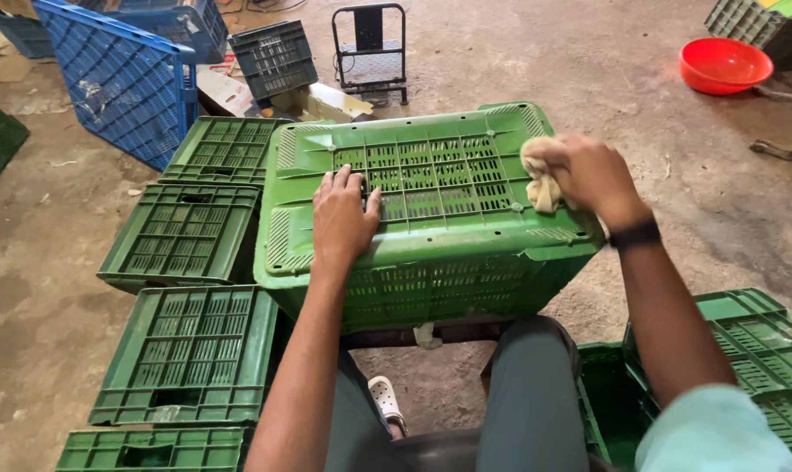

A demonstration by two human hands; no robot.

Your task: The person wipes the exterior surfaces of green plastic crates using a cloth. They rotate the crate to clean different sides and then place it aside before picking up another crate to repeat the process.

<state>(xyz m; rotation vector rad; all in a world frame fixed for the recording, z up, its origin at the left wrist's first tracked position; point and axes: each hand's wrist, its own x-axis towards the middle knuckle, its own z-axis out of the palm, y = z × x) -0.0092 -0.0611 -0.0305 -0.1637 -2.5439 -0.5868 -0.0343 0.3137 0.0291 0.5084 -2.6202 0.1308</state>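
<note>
Bare concrete floor (545, 79) is seen beneath an upturned green slatted plastic crate (431, 218) propped over the seated person's knees. Left hand (343, 218) is laid flat, fingers spread, on its base; right hand (593, 175) is closed around a crumpled beige cloth (540, 188) pressed at the crate's right edge. More green crates (186, 232) are stacked at left.

1. Upturned crate (431, 188) at centre: bright green, gridded lattice base.
2. Cloth (543, 185) on it at 3 o'clock: pale yellowish beige.
3. Stacked crates (186, 232) at 9 o'clock: darker green, slotted.
4. Crates (121, 79) at 11 o'clock: blue mesh.
5. Basin (725, 65) at 1 o'clock: bright red.
6. Wristband (635, 234): black.
7. Floor (518, 61): mottled grey-brown.
</note>
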